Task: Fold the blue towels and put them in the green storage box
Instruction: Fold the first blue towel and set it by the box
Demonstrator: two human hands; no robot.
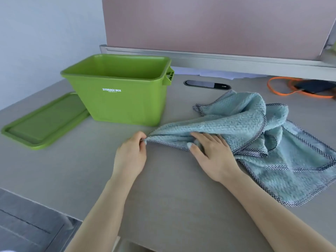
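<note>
Light blue towels with dark checked edging lie crumpled in a heap at the right of the desk. The top blue towel (227, 122) is stretched leftward. My left hand (131, 155) pinches its left corner between thumb and fingers. My right hand (211, 151) rests on the same towel's near edge, fingers spread flat and thumb under the hem. A second blue towel (298, 175) lies partly flat beneath, toward the right edge. The green storage box (118, 99) stands open at the back left, with nothing visible inside.
The box's green lid (43, 122) lies flat to its left. A dark cable slot (207, 84) sits behind the towels. An orange cable (283, 91) and a dark device (314, 86) lie at the back right. A pink partition (218, 24) rises behind the grey desk (172, 188).
</note>
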